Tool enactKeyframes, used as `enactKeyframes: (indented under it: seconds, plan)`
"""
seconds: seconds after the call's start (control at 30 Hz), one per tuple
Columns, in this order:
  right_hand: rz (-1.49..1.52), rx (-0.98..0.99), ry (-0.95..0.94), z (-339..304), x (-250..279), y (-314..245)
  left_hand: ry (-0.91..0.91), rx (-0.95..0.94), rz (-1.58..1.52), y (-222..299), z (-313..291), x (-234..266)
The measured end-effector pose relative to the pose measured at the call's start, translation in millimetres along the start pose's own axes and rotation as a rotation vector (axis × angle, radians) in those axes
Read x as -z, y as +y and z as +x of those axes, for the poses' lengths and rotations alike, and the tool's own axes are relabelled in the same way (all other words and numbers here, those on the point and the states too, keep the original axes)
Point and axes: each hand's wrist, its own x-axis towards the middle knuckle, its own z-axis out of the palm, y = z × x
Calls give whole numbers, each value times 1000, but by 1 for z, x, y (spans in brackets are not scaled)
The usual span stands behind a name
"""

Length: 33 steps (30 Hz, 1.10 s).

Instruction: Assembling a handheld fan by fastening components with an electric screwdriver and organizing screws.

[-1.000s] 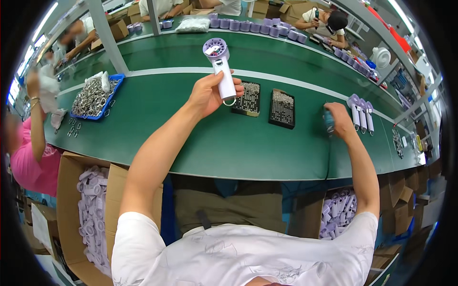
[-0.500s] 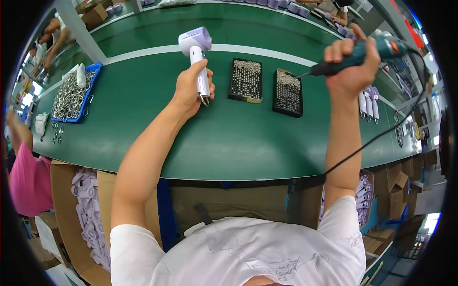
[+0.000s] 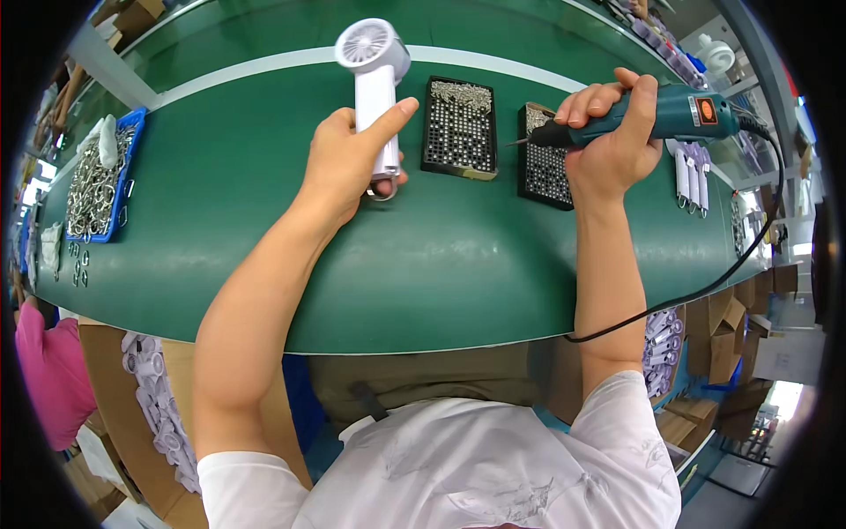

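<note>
My left hand grips the handle of a white handheld fan, which lies on the green belt with its round head pointing away from me. My right hand holds a teal electric screwdriver level, bit pointing left. The bit tip hangs over the gap between two black screw trays. A black cord runs from the screwdriver's rear down over the belt's near edge.
A blue bin of metal rings sits at the belt's left, with loose rings beside it. White fan handles lie at the right. Cardboard boxes of white parts stand below the belt. A person in pink is at left.
My right hand picked up the screwdriver and brought it down and left toward the trays. My left hand kept hold of the fan as the view moved closer.
</note>
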Motion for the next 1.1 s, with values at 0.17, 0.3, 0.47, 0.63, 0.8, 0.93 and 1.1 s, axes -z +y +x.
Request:
enactKeyframes:
  seconds: [0.17, 0.3, 0.47, 0.63, 0.8, 0.93, 1.1]
  plan:
    - [29, -26, -13, -4, -3, 5, 101, -96, 121, -13, 0, -9]
    - [-10, -46, -86, -12, -6, 8, 46, -99, 96, -10, -6, -11]
    - [-28, -38, -109, -16, -12, 13, 18, -45, 75, -11, -10, -15]
    - [-57, -31, -105, -17, -15, 17, 82, -6, 41, -7, -13, -15]
    - [-62, -27, -119, -18, -16, 18, 57, 45, -143, -14, -10, -7]
    - [-76, -39, -114, -18, -18, 18, 40, -12, -191, -19, -7, -1]
    - [-94, -37, -132, -18, -16, 18, -41, -88, -227, -18, -8, 5]
